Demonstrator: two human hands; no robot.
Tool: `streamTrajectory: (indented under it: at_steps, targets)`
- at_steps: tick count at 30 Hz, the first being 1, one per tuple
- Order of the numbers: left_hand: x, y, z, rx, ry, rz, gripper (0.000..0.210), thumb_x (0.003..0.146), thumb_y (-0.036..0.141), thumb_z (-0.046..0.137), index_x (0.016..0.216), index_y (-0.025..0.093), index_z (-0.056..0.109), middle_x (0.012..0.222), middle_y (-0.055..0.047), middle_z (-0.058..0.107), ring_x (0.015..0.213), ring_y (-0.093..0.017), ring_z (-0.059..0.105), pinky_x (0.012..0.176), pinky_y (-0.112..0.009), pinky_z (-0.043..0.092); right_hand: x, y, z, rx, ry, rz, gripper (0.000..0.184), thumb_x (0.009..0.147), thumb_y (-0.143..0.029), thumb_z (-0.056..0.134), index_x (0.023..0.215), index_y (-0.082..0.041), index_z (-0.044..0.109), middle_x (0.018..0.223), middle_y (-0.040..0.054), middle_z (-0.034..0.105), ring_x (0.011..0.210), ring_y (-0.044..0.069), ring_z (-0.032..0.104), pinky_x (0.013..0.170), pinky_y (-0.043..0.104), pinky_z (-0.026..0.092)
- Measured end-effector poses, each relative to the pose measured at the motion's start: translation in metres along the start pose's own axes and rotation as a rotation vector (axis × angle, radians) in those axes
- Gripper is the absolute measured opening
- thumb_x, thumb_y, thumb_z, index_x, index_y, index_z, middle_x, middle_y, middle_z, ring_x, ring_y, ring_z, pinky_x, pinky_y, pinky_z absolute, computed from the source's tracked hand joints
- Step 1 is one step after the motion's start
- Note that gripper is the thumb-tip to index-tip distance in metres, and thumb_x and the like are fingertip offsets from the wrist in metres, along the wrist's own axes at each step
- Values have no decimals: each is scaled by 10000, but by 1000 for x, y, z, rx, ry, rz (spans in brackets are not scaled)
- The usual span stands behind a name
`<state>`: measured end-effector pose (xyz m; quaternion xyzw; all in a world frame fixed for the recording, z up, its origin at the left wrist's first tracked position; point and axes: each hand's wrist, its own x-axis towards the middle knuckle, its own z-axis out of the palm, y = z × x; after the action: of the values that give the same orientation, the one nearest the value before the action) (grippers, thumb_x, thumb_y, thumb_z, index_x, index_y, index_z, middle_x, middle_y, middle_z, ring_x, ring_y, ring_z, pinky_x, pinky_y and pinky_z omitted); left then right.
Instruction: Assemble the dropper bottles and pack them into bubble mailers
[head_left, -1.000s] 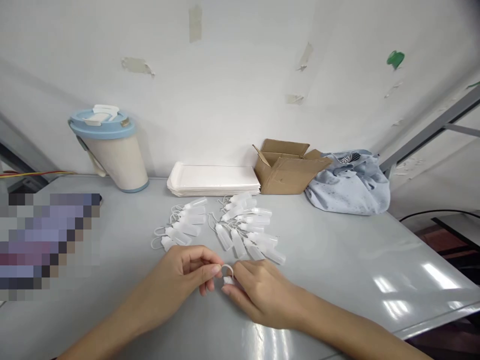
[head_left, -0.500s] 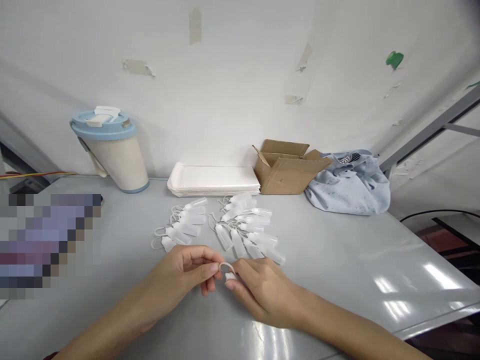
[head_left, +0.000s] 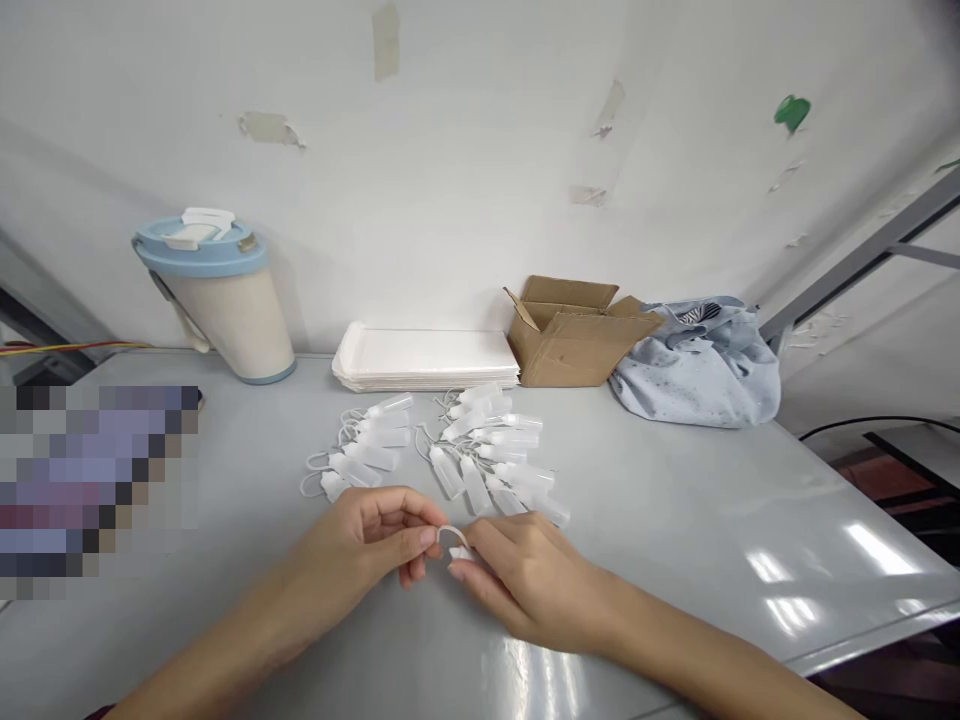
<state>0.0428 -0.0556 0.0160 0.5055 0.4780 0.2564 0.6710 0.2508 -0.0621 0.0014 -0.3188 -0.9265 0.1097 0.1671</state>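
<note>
Between my fingers is a small white plastic bottle with a thin curved cord arching up from it. My left hand pinches the free end of the cord between thumb and forefinger. The bottle's white tip shows at the thumb of my right hand, whose closed fingers hide the rest of it. Beyond my hands lie several similar translucent bottles in two groups. The left group has its cords looped, and the right group is a looser heap with cords trailing leftward.
Along the wall stand a blue-lidded tumbler, a stack of white envelopes, an open cardboard box and a bundle of light blue cloth. A blurred-out device lies at left on the grey table.
The view has shifted very slightly. Both hands keep the same hold on the bottle and its cord.
</note>
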Motion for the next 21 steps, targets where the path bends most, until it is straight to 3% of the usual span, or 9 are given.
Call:
streamTrajectory:
  at_steps: [6, 21]
  targets:
    - [0, -1, 3, 97, -11, 36, 149, 802, 320, 608, 839, 186, 660, 680, 35, 608, 593, -111, 549, 583, -229, 451, -1, -1, -2, 4, -24, 20, 470, 1025, -372, 212, 732, -164, 516, 559, -16, 501, 441, 109, 373, 444, 256, 240]
    - [2, -10, 11, 62, -78, 32, 134, 797, 290, 590, 778, 181, 665, 631, 48, 550, 558, -98, 501, 570, -226, 421, -3, -4, 3, -25, 3, -28, 532, 1035, -374, 194, 710, -153, 554, 526, -8, 527, 422, 113, 403, 438, 263, 269]
